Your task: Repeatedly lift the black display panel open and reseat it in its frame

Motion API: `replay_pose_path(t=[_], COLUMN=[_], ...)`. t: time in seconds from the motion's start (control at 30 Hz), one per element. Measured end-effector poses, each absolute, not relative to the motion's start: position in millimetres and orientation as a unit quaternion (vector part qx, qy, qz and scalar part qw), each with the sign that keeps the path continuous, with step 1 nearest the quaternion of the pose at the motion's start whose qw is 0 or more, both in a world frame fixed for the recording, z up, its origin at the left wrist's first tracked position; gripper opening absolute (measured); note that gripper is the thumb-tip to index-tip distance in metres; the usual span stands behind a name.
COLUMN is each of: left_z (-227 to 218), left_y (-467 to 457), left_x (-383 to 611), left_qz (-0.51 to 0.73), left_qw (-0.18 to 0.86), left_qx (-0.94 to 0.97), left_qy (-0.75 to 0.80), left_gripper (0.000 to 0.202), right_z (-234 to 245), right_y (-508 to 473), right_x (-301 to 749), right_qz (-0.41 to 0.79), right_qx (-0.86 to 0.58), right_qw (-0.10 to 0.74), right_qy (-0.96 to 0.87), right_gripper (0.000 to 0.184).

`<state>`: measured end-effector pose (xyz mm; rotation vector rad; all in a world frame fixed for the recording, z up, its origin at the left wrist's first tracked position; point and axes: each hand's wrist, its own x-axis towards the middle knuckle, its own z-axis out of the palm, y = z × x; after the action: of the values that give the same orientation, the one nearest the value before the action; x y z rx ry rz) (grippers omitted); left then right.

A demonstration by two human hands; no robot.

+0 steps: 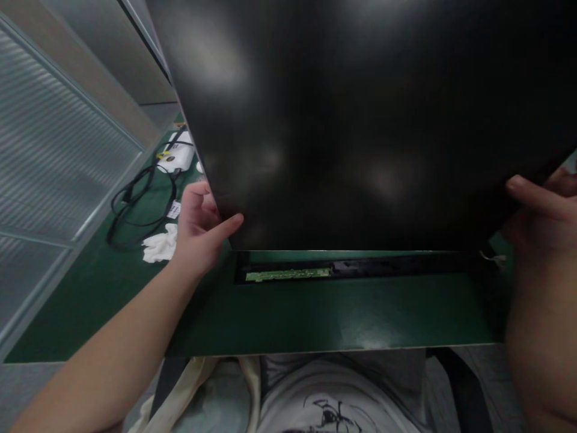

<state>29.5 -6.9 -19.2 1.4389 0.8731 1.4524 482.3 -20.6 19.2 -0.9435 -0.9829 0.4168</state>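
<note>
A large glossy black panel [360, 120] fills most of the view, tilted up from the green table [342, 313]. My left hand [201, 225] grips its lower left corner, thumb on the front face. My right hand [543, 204] grips the lower right edge, thumb across the front. Under the panel's near edge lies a dark frame strip [396, 266] with a narrow green circuit board [288, 275] in it.
At the left on the table sit a white device [177, 153] with a coiled black cable [135, 207], a small label and a crumpled white cloth [160, 245]. A ribbed metal wall [49, 156] runs along the left. The table's near edge is at my torso.
</note>
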Motion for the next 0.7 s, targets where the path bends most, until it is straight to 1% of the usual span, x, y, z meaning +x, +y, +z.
replay_pose_path(t=[0.07,0.13,0.17,0.27,0.43,0.57,0.7], left_z=[-19,-20,-22,-26,-33,-36,-38], left_y=[-7,-5,-4,-1,1,1,2], left_x=[31,32,33,32,28,26,24], left_qz=[0.610,0.620,0.622,0.604,0.585,0.569,0.558], left_qw=[0.426,0.419,0.418,0.429,0.427,0.427,0.413], left_qx=[0.590,0.604,0.611,0.626,0.637,0.641,0.653], left_qy=[0.312,0.274,0.256,0.245,0.266,0.288,0.302], left_gripper=[0.049,0.051,0.051,0.047,0.045,0.045,0.046], right_z=[15,8,4,-5,-8,-4,-2], right_y=[-16,-8,-3,10,13,8,5], right_x=[497,518,528,549,547,535,529], right_qz=[0.175,0.171,0.154,0.142,0.130,0.145,0.163], right_qx=[-0.431,-0.439,-0.433,-0.426,-0.433,-0.451,-0.452], right_qw=[0.748,0.742,0.757,0.752,0.739,0.736,0.736], right_qy=[-0.472,-0.478,-0.465,-0.483,-0.500,-0.484,-0.476], right_gripper=[0.061,0.071,0.074,0.081,0.074,0.069,0.070])
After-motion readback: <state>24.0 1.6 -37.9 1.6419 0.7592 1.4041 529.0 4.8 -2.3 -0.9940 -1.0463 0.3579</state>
